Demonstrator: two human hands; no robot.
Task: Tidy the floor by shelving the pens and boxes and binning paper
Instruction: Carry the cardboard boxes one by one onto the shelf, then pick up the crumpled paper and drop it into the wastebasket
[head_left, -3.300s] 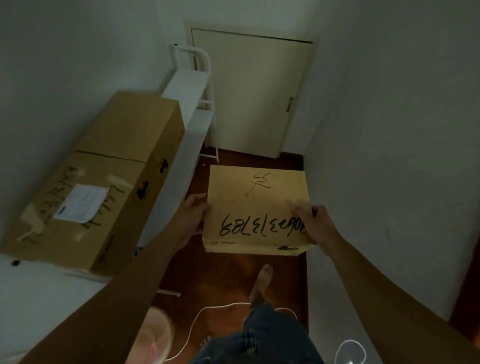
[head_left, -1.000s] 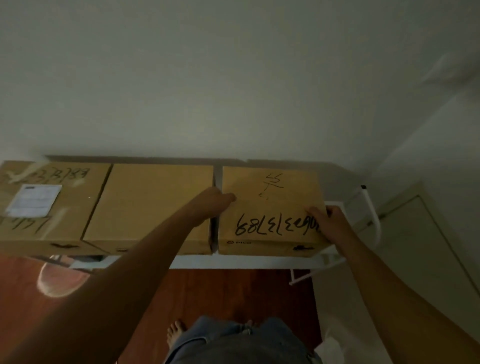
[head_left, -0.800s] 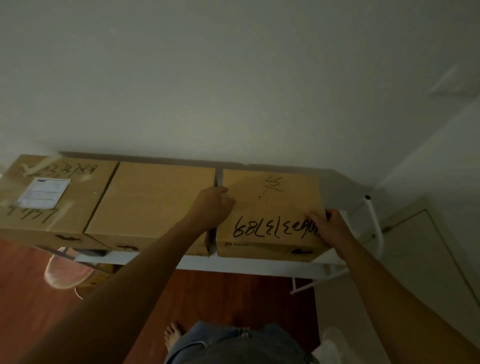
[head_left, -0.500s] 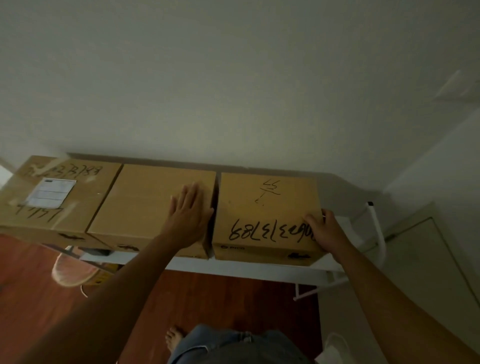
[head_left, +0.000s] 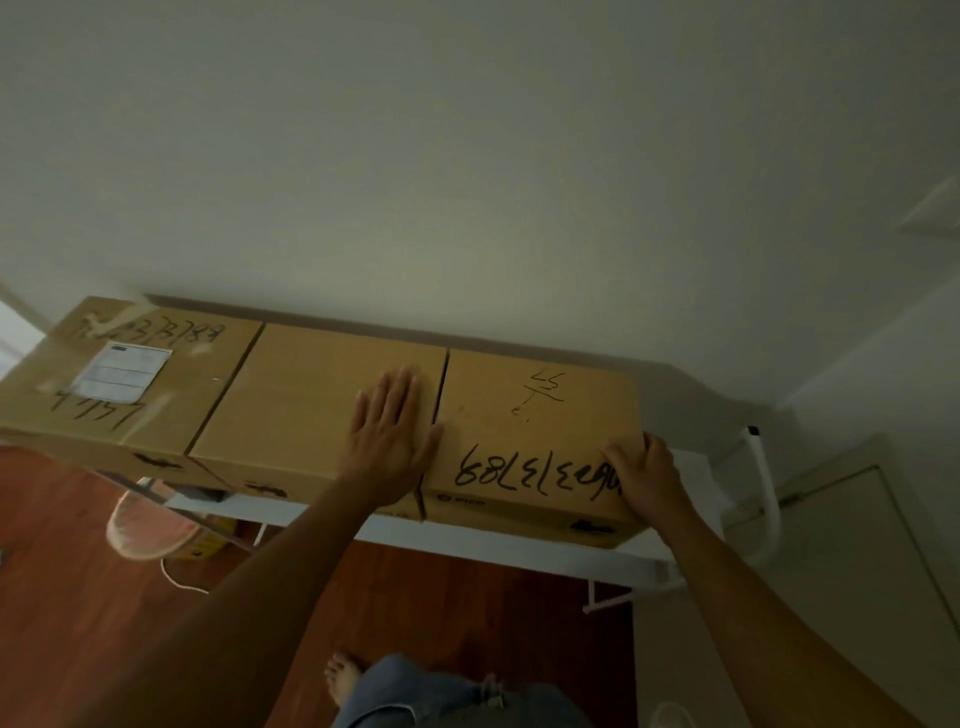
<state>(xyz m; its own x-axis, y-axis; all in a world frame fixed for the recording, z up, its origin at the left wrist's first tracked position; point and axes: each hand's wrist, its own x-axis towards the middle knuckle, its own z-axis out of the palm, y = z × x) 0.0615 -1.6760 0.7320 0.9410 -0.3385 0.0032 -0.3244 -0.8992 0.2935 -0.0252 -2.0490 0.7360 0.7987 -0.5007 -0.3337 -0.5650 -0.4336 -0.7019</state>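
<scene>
A small cardboard box (head_left: 530, 415) with black handwritten numbers sits on the top of the white shelf (head_left: 519, 545), against the wall. It stands right next to a long cardboard box (head_left: 311, 395) that fills the shelf's left part. My left hand (head_left: 387, 436) lies flat and open on the long box, at the seam between the two. My right hand (head_left: 647, 478) grips the small box's near right corner, fingers curled over its top edge. No pens or paper show.
The shelf's white tube frame (head_left: 763, 493) rises at the right end, with a door (head_left: 857, 571) beyond. Below lie a wooden floor (head_left: 467, 597), a round pinkish fan-like object (head_left: 150, 525), a yellow item and a white cable. My bare foot and jeans are at the bottom.
I carried the small box to the shelf and set it beside the long box. My left hand let go of it and now lies flat on the long box; my right still holds its corner.
</scene>
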